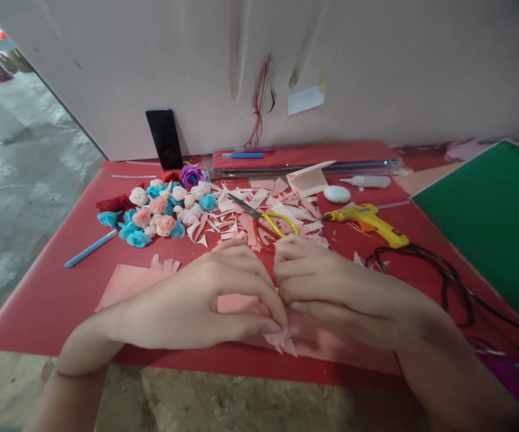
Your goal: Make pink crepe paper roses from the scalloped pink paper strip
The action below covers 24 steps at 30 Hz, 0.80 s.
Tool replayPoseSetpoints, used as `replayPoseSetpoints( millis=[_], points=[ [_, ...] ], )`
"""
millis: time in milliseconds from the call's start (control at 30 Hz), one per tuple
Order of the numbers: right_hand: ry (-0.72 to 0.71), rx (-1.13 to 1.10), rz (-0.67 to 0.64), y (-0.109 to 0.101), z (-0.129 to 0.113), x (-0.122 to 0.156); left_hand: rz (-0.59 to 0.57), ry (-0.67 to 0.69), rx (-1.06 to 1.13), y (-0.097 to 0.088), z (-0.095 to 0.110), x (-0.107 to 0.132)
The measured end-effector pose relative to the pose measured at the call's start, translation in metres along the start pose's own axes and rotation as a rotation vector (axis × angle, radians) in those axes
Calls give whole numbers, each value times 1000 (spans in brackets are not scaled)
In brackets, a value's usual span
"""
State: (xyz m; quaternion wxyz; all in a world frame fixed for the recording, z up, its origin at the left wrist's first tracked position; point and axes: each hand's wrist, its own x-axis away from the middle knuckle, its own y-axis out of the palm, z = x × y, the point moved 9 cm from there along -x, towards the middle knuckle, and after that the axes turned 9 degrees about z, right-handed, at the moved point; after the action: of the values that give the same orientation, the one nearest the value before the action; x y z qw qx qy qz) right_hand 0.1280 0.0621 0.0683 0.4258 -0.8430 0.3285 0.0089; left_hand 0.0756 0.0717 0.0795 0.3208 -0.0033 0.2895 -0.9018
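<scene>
My left hand (pixel 205 300) and my right hand (pixel 331 288) meet near the front of the red sheet (pixel 38 300). Both pinch a piece of pink crepe paper (pixel 281 339), fingers curled and pressed together on it; its frayed edge sticks out below my left fingertips. More pink paper (pixel 128 282) lies flat to the left under my left wrist. Just beyond my hands lie yellow-handled scissors (pixel 268 222) among pink paper scraps (pixel 259 207).
A pile of pink, white, blue and purple paper roses (pixel 164 210) sits at the left back. A yellow glue gun (pixel 371 221) with a black cord (pixel 448 276), a green sheet (pixel 497 222), a blue pen (pixel 90 248), a black phone (pixel 164 139) against the wall.
</scene>
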Motion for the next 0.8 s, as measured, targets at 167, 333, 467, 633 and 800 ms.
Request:
replayPoseSetpoints(
  millis=[167, 333, 467, 633, 800],
  points=[
    [37, 3, -2, 1, 3, -2, -19, -5, -15, 2, -1, 2],
    [39, 21, -19, 4, 5, -2, -91, -51, -41, 8, -7, 2],
    [44, 14, -19, 3, 5, -1, -126, -93, 7, 12, -10, 2],
    [92, 33, -14, 1, 9, 0, -79, -108, 14, 8, -11, 1],
    [149, 35, -40, 5, 14, 2, -90, -109, -6, 9, -12, 1]
  ],
)
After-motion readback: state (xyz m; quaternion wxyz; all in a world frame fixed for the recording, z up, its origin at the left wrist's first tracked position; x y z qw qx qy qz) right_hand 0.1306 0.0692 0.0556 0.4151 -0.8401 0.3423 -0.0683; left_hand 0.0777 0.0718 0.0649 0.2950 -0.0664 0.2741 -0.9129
